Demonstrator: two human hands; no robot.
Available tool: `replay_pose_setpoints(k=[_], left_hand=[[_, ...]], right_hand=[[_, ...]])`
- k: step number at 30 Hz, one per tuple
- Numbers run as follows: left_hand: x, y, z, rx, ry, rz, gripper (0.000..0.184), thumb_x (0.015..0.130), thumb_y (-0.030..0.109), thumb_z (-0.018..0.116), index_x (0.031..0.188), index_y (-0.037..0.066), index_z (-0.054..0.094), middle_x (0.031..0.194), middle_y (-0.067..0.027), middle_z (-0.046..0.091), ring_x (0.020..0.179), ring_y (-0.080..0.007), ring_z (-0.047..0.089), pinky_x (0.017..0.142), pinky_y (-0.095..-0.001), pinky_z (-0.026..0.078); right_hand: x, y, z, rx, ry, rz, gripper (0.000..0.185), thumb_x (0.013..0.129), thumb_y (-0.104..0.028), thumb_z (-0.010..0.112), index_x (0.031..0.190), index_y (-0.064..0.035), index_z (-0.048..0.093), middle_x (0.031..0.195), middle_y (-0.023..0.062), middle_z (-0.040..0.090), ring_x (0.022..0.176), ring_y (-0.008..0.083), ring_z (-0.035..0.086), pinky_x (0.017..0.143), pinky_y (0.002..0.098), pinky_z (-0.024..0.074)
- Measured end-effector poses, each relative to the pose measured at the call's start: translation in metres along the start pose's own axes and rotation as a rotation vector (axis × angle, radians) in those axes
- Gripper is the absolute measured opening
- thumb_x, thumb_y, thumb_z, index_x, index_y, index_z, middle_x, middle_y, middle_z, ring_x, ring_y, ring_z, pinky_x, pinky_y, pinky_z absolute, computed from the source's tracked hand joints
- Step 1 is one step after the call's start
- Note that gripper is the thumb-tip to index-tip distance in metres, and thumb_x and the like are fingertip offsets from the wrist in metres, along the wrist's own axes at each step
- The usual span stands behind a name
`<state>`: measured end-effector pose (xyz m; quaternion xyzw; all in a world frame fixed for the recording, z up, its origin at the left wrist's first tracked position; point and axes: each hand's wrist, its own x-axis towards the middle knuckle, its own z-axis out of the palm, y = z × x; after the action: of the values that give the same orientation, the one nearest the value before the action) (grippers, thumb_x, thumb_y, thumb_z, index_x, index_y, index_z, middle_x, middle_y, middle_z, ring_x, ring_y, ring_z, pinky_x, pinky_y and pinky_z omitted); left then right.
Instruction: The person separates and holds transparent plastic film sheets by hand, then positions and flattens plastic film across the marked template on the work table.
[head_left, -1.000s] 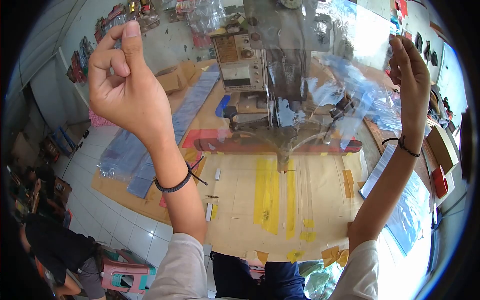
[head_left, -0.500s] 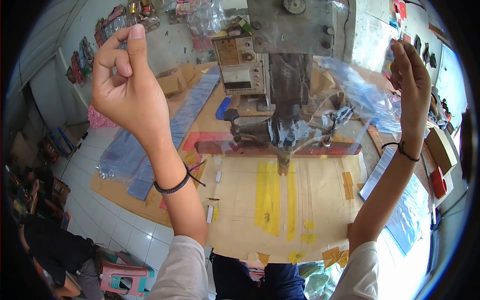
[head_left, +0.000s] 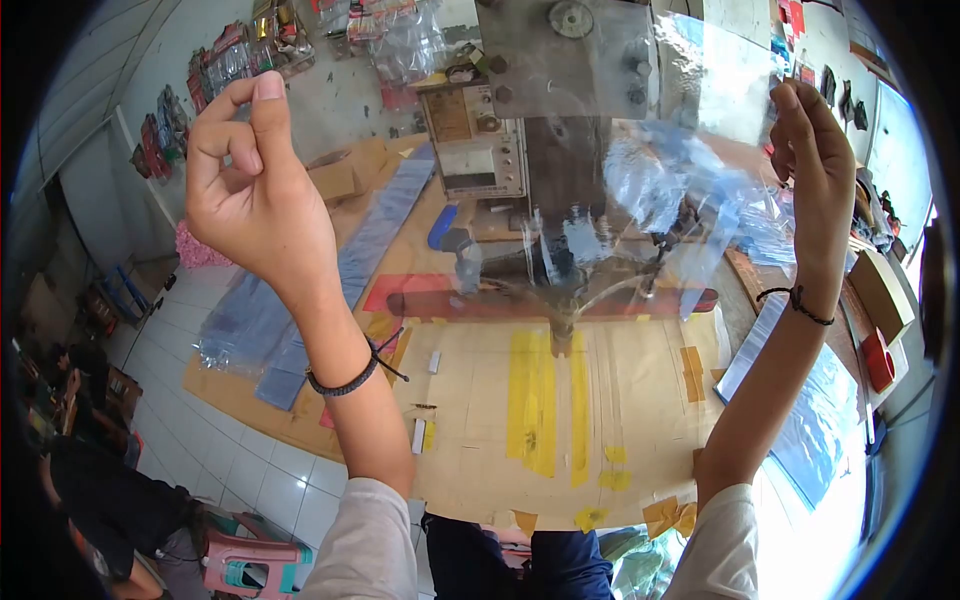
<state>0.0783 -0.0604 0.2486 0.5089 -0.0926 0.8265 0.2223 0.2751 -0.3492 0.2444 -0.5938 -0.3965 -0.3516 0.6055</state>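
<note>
Both hands are raised at head height, holding a clear plastic sheet [head_left: 700,60] stretched between them in front of the press machine [head_left: 565,170]. My left hand [head_left: 255,185] pinches its left side with thumb and forefinger; the sheet is hardly visible there. My right hand [head_left: 815,150] pinches the sheet's upper right corner. Through the film show the machine's control box [head_left: 475,140] and the red bar [head_left: 550,304] over the work board. Strips of yellow tape [head_left: 533,400] run along the board [head_left: 470,440] below my hands.
Blue-tinted plastic sheets lie on the left [head_left: 390,215] and on the right [head_left: 810,410]. A cardboard box [head_left: 335,178] stands behind. At the right edge are a red tape holder [head_left: 877,362] and a carton [head_left: 885,300]. A person in black [head_left: 115,495] is beside a pink stool [head_left: 250,560] at lower left.
The clear sheet has billowed and shifted between my hands, its reflections moving over the machine. My left hand is slightly lower. Both hands keep their pinch.
</note>
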Motion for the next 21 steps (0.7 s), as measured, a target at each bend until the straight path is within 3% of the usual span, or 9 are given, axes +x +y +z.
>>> replay_pose_setpoints(k=[11,21], left_hand=[[0.0002,-0.0021,-0.0004,-0.005,-0.005,0.018,0.043,0.088,0.002,0.072,0.063,0.005,0.036,0.093,-0.0116,0.068,0.073,-0.0073,0.055,0.072,-0.0233,0.052],[0.0006,-0.0015,-0.0009,0.011,-0.015,0.010,0.044,0.089,0.005,0.073,0.063,0.005,0.036,0.092,-0.0104,0.069,0.069,-0.0055,0.050,0.063,-0.0203,0.045]], right_hand=[[0.0009,0.0022,-0.0024,-0.024,-0.002,-0.026,0.035,0.097,-0.036,0.063,0.107,-0.0023,0.069,0.066,-0.0053,0.047,0.057,0.0019,0.040,0.051,0.0197,0.0305],[0.0014,0.0041,-0.0043,-0.025,-0.010,-0.012,0.035,0.097,-0.035,0.063,0.108,-0.0026,0.069,0.065,-0.0055,0.045,0.057,0.0019,0.039,0.051,0.0196,0.0294]])
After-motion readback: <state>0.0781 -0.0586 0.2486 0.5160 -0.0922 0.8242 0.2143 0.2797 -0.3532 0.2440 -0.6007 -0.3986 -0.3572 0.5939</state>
